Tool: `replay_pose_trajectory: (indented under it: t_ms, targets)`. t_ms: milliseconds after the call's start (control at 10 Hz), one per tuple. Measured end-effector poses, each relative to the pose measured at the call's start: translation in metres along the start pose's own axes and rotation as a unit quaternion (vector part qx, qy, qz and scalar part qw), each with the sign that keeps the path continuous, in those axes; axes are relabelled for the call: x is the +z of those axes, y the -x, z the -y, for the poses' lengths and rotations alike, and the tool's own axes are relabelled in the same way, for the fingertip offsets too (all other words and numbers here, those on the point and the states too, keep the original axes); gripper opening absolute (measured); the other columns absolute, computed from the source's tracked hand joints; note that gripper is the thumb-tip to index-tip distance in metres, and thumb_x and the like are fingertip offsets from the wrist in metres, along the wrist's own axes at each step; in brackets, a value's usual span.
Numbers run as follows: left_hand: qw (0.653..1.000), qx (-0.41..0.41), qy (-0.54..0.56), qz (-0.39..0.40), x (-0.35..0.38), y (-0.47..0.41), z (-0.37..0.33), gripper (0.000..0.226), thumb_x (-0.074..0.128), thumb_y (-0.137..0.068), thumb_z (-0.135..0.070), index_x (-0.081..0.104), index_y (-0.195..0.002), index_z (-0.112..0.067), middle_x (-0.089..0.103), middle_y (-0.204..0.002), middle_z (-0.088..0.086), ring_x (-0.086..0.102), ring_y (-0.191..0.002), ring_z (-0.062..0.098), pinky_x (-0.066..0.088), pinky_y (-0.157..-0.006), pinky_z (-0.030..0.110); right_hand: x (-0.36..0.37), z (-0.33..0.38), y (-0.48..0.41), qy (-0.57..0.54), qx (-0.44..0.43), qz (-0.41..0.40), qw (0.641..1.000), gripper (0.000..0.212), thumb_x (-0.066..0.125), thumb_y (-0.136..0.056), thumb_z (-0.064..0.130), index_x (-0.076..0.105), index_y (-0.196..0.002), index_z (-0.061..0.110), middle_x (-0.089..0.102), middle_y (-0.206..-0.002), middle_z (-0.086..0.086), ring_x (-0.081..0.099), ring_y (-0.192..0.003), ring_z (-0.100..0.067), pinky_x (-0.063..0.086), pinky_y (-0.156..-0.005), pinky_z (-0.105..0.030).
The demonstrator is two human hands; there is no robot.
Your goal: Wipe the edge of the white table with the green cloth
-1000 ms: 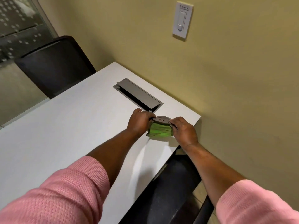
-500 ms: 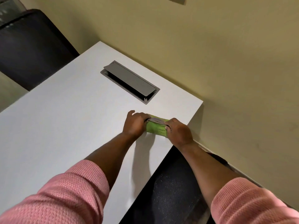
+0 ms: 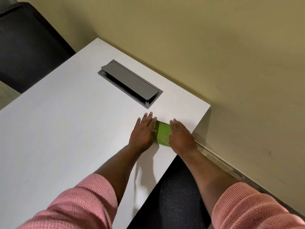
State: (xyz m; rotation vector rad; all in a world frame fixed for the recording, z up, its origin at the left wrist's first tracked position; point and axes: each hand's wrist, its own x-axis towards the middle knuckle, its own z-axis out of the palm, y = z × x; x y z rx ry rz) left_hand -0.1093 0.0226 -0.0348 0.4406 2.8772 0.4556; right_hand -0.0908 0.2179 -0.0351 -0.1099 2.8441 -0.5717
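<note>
Pink sleeves (image 3: 79,200) frame the bottom of the view, and both bare forearms reach forward over the white counter (image 3: 57,129), the right one crossing a dark chair (image 3: 175,200) tucked under its near-right edge. Beyond them the left hand (image 3: 143,132) and right hand (image 3: 180,135) lie flat, fingers spread and extended, pressing down on either end of the cloth (image 3: 163,133), a folded green pad lying on top of the counter near its right edge and corner. Neither hand is closed around it; they seem to be smoothing the fold, though the thumbs are hidden, so a light pinch can't be ruled out. To do this step well, the fold should be kept tight and flat, then one hand should take the pad and bring it over the lip at the corner, so that each stroke covers both the top margin and the edge face. Farther off sit a grey hatch (image 3: 130,82), then the wall (image 3: 214,47).
</note>
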Motion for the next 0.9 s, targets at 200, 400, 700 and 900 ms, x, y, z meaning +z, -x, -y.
replay_pose_trajectory:
  t_ms: [200, 400, 700, 900]
  targets:
    - [0.997, 0.015, -0.012, 0.072, 0.032, -0.002, 0.001, 0.061, 0.031, -0.109, -0.036, 0.012, -0.164, -0.019, 0.001, -0.174, 0.005, -0.005, -0.161, 0.026, 0.006, -0.13, 0.046, 0.03, 0.002, -0.007, 0.077, -0.022, 0.083, 0.993, 0.074, 0.04, -0.106, 0.039, 0.002, -0.165, 0.017, -0.002, -0.174, -0.006, -0.001, -0.16, -0.027, 0.015, -0.127, -0.055]
    - [0.994, 0.023, -0.02, 0.101, 0.046, -0.013, 0.007, 0.063, 0.026, -0.109, -0.038, 0.004, -0.165, -0.019, -0.006, -0.174, 0.005, -0.014, -0.16, 0.026, 0.002, -0.131, 0.045, 0.049, 0.0, -0.005, 0.078, 0.012, 0.095, 0.992, 0.074, 0.029, -0.107, 0.045, -0.008, -0.164, 0.017, -0.015, -0.173, -0.007, -0.011, -0.159, -0.027, 0.008, -0.127, -0.056]
    - [0.988, 0.061, -0.057, 0.128, 0.042, -0.017, 0.015, 0.064, 0.023, -0.11, -0.042, -0.004, -0.165, -0.021, -0.014, -0.173, 0.004, -0.02, -0.158, 0.024, -0.004, -0.129, 0.044, 0.051, 0.015, 0.006, 0.082, 0.054, 0.101, 0.99, 0.075, 0.022, -0.107, 0.047, -0.016, -0.162, 0.014, -0.022, -0.171, -0.008, -0.017, -0.158, -0.027, 0.0, -0.126, -0.06]
    - [0.996, 0.015, -0.016, 0.083, 0.025, 0.011, 0.007, 0.064, 0.021, -0.11, -0.045, -0.002, -0.164, -0.02, -0.014, -0.173, 0.003, -0.014, -0.16, 0.024, 0.0, -0.13, 0.048, 0.031, 0.024, 0.018, 0.085, 0.022, 0.081, 0.993, 0.078, 0.014, -0.106, 0.059, -0.017, -0.161, 0.012, -0.022, -0.171, -0.008, -0.017, -0.159, -0.025, -0.005, -0.126, -0.059]
